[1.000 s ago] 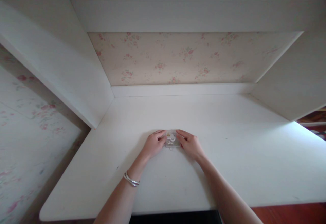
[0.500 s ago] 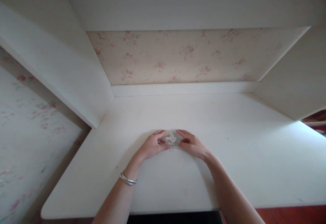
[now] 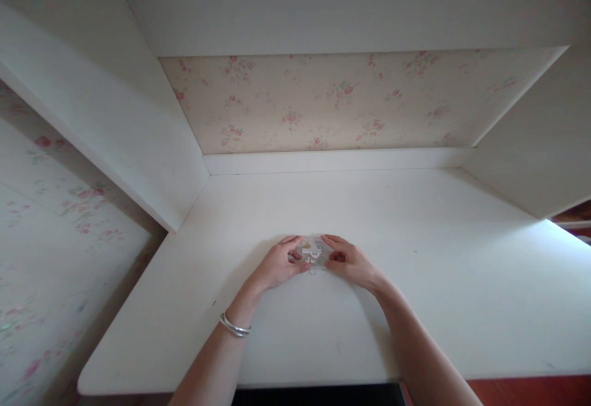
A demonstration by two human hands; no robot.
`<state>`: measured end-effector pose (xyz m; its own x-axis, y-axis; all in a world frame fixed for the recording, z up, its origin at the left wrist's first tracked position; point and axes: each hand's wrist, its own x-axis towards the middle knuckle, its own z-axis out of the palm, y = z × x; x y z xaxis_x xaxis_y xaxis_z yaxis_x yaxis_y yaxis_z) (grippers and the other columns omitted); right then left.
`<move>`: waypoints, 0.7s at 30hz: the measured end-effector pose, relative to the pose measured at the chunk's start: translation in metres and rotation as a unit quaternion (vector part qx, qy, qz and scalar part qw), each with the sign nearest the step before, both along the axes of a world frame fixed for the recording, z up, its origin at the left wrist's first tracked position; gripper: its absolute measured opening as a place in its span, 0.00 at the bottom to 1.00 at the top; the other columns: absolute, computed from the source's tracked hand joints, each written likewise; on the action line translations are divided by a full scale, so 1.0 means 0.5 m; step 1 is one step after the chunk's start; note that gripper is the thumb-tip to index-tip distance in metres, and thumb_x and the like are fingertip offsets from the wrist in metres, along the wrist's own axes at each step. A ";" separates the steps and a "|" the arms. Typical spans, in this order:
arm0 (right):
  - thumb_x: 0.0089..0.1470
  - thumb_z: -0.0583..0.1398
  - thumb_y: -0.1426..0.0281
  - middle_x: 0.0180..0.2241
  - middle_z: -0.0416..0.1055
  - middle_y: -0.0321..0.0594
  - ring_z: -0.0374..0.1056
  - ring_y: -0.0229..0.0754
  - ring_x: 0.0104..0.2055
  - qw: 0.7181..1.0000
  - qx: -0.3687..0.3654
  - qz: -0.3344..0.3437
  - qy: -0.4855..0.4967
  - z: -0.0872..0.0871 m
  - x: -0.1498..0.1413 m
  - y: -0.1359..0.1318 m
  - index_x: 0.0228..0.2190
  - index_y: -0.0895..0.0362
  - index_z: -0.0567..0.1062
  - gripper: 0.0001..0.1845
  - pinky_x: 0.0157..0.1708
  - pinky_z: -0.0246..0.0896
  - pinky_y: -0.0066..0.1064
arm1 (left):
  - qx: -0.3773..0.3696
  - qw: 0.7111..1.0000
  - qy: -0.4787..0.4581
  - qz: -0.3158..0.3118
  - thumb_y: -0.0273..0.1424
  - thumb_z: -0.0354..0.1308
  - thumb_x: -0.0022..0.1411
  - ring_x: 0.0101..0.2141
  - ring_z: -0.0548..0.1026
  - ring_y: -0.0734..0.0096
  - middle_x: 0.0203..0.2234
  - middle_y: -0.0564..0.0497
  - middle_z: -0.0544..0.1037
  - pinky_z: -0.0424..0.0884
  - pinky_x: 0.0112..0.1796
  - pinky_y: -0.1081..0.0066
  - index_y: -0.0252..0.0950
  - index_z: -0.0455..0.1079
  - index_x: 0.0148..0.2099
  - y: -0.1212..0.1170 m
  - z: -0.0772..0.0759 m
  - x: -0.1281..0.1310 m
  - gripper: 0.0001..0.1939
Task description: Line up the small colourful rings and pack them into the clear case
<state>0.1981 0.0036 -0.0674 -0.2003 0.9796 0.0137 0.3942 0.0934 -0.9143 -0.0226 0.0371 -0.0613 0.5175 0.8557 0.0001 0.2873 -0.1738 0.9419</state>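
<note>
Thumbs (image 3: pixel 302 267) have shifted toward the near edge of the clear plastic case (image 3: pixel 316 251), gripped at its sides by left hand (image 3: pixel 276 264) and right hand (image 3: pixel 354 265), with desk (image 3: pixel 443 295) surface spreading either side.

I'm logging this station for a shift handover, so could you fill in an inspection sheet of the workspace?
Surface: white desk, small dark mark near the left wrist.
Job's things: clear plastic case holding white pieces; whether latched, cannot tell.
Clutter: nothing seen.
Hands: left hand and right hand grip the case's opposite sides.
Cables: nothing seen.
Surroundings: floral wallpaper behind, white side panel at left.
</note>
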 end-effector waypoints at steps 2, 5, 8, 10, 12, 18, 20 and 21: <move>0.44 0.59 0.75 0.57 0.60 0.42 0.67 0.33 0.29 1.000 -0.008 0.001 -0.004 0.001 0.000 0.000 0.53 0.51 0.68 0.32 0.29 0.66 0.26 | 0.000 1.000 -0.006 0.003 0.32 0.65 0.48 0.37 0.72 0.71 0.54 0.44 0.66 0.73 0.38 0.69 0.38 0.63 0.58 0.000 -0.001 0.001 0.33; 0.45 0.58 0.74 0.57 0.60 0.42 0.68 0.34 0.31 1.000 -0.013 -0.006 -0.015 0.002 -0.001 0.000 0.53 0.51 0.68 0.31 0.30 0.66 0.27 | -0.019 1.000 -0.014 0.009 0.31 0.66 0.47 0.38 0.73 0.69 0.51 0.43 0.69 0.73 0.39 0.68 0.37 0.64 0.57 0.000 0.002 0.001 0.33; 0.48 0.59 0.70 0.56 0.62 0.42 0.69 0.36 0.34 1.000 -0.005 -0.020 -0.021 -0.001 -0.005 0.002 0.52 0.52 0.69 0.27 0.34 0.66 0.29 | -0.051 0.998 -0.010 0.017 0.32 0.68 0.45 0.39 0.73 0.66 0.47 0.42 0.72 0.72 0.39 0.67 0.36 0.62 0.59 -0.001 0.008 0.001 0.38; 0.49 0.59 0.65 0.54 0.64 0.43 0.69 0.36 0.34 0.999 0.006 -0.040 -0.025 -0.005 -0.008 0.003 0.51 0.53 0.70 0.25 0.35 0.66 0.30 | -0.069 0.997 0.002 0.021 0.34 0.69 0.43 0.39 0.73 0.64 0.44 0.41 0.73 0.72 0.39 0.67 0.34 0.58 0.61 -0.002 0.009 0.000 0.43; 0.49 0.61 0.62 0.52 0.66 0.43 0.68 0.36 0.32 0.998 0.018 -0.051 -0.033 -0.010 -0.011 0.003 0.50 0.53 0.70 0.26 0.34 0.67 0.30 | -0.063 0.998 0.010 0.022 0.36 0.70 0.41 0.39 0.73 0.64 0.46 0.40 0.72 0.72 0.39 0.67 0.34 0.58 0.61 -0.002 0.007 0.000 0.45; 0.46 0.63 0.60 0.53 0.65 0.45 0.67 0.34 0.28 0.998 0.037 -0.035 -0.043 -0.013 -0.010 0.003 0.52 0.53 0.69 0.30 0.29 0.66 0.28 | 0.001 0.999 0.026 0.025 0.36 0.69 0.42 0.39 0.73 0.66 0.52 0.42 0.68 0.72 0.40 0.67 0.37 0.61 0.60 0.003 -0.013 0.002 0.42; 0.45 0.63 0.59 0.53 0.64 0.46 0.66 0.34 0.28 0.998 0.031 -0.029 -0.046 -0.010 -0.008 0.001 0.53 0.54 0.68 0.33 0.28 0.66 0.28 | 0.003 0.999 0.029 0.019 0.36 0.69 0.42 0.39 0.73 0.66 0.52 0.42 0.68 0.72 0.40 0.67 0.36 0.60 0.60 0.004 -0.016 0.002 0.42; 0.44 0.64 0.59 0.54 0.63 0.46 0.66 0.34 0.28 0.998 0.027 -0.027 -0.048 -0.009 -0.007 0.000 0.54 0.54 0.67 0.35 0.28 0.66 0.28 | 0.004 0.999 0.029 0.016 0.37 0.69 0.42 0.39 0.73 0.66 0.53 0.41 0.68 0.72 0.40 0.67 0.36 0.60 0.60 0.004 -0.017 0.001 0.42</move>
<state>0.1945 0.0036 -0.0720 -0.1507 0.9873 0.0507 0.4856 0.1186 -0.8661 -0.0219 0.0390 -0.0697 0.4890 0.8720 -0.0229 0.3468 -0.1702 0.9224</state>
